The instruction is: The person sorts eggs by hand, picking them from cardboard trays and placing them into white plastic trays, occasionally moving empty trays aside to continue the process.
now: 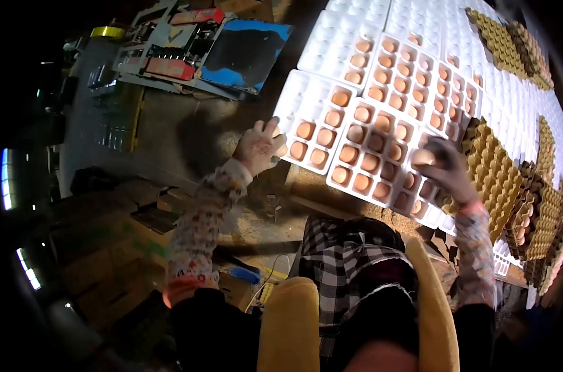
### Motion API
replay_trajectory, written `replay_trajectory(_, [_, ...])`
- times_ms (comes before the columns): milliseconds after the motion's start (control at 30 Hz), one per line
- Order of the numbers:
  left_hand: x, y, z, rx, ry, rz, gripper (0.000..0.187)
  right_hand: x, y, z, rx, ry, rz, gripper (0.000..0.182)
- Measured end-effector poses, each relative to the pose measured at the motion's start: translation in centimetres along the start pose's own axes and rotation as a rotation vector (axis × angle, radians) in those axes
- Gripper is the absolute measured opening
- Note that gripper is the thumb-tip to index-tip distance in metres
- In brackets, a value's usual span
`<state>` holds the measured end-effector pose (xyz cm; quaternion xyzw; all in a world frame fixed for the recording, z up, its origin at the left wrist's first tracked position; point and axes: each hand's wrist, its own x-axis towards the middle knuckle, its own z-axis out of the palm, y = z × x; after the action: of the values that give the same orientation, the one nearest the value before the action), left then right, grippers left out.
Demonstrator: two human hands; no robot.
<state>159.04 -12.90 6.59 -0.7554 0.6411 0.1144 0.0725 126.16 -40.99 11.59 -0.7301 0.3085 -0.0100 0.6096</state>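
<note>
My left hand (259, 147) is at the left edge of a white foam egg tray (292, 102), its fingers curled round brown eggs (281, 150); how many it holds is partly hidden. My right hand (450, 167), slightly blurred, grips a brown egg (423, 157) above the right side of the nearest white tray (335, 162). Brown eggs (369, 162) sit singly in many of that tray's square pockets. In the tray by my left hand, several eggs (305, 130) fill the pockets on the near and right sides.
Stacked pulp egg trays (489, 161) stand close to the right of my right hand, with more pulp trays (495, 40) farther back. More white trays (411, 18) cover the far table. A machine with a blue-edged plate (247, 53) stands at the upper left.
</note>
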Motion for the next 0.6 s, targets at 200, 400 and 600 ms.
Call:
replay_trajectory(200, [4.0, -4.8, 1.8, 0.055, -0.165, 0.201, 0.039, 18.7, -3.3, 15.5, -0.938, -0.146, -0.371, 0.05])
replay_trajectory(400, [9.9, -4.8, 5.4, -0.678, 0.671, -0.285, 0.062, 24.0, -4.1, 16.7, -0.671, -0.042, -0.182, 0.043])
replay_trajectory(600, [12.6, -3.4, 9.6, -0.822, 0.665, -0.228, 0.072, 28.9, -1.5, 21.2, -0.067, 0.227, -0.281, 0.025])
